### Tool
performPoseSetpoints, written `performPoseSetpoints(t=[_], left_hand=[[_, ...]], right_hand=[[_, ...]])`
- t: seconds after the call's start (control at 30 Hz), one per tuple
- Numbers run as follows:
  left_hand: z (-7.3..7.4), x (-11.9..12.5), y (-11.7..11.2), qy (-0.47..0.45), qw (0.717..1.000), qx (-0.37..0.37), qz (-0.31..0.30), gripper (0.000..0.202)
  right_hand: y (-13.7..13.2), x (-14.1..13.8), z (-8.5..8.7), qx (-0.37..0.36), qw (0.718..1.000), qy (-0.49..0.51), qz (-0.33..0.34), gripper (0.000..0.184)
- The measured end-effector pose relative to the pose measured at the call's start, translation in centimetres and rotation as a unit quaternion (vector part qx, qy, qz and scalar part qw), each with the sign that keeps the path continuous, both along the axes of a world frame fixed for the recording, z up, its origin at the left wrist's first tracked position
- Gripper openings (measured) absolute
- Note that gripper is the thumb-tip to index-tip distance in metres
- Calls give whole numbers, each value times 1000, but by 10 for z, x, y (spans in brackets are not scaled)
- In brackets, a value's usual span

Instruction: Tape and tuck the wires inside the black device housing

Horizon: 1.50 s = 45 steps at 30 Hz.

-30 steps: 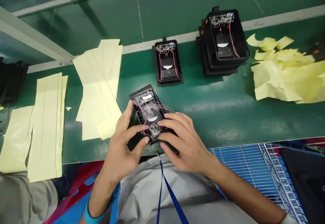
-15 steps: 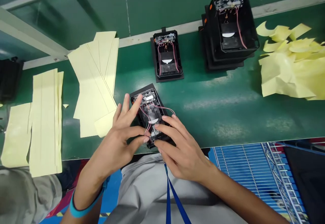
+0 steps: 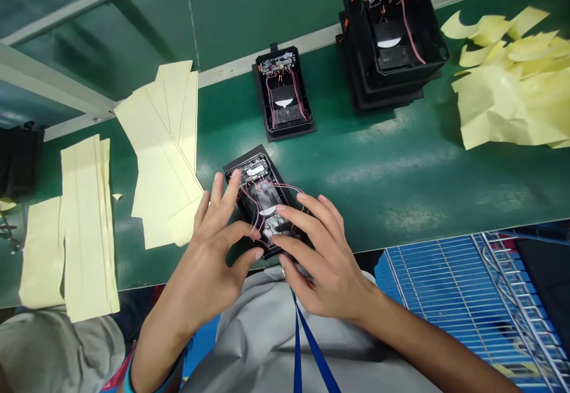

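Note:
A black open device case [image 3: 258, 194] with a circuit board and red wires lies on the green belt [image 3: 401, 167] near its front edge. My left hand [image 3: 214, 250] rests on the case's left side, its fingers stretched up along the board and its thumb pressing near the wires. On the lower right part of the case my right hand [image 3: 318, 256] has its fingers spread, the fingertips pressing down. Neither hand lifts the case.
A second open case [image 3: 282, 93] lies farther back. A stack of black cases [image 3: 389, 37] stands at the back right. Crumpled yellow papers [image 3: 507, 96] are at the right, flat yellow sheets [image 3: 164, 149] at the left. A blue wire rack [image 3: 449, 298] is at the lower right.
My fingers have shifted slightly over the case, the left fingers reaching higher along the board. The view has tilted, so the objects at the back sit higher in the frame.

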<state>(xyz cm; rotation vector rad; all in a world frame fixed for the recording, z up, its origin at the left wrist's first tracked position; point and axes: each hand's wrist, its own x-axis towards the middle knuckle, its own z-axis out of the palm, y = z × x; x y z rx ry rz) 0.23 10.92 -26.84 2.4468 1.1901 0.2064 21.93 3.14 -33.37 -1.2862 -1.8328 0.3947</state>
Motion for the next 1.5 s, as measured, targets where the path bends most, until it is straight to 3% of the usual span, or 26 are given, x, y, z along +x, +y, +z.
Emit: performPoseSetpoints(t=[0.3, 0.63, 1.1, 1.5], left_hand=[[-8, 5, -23, -25, 996, 34, 84, 17], [-15, 14, -28, -29, 993, 65, 99, 15], [-10, 8, -38, -55, 988, 52, 137, 18], [-15, 16, -34, -67, 986, 93, 125, 11]], right_hand=[[17, -7, 13, -61, 997, -38, 5, 20], [20, -12, 16, -88, 995, -49, 19, 20], [19, -15, 16, -124, 991, -33, 24, 22], [20, -17, 16, -148, 988, -31, 32, 20]])
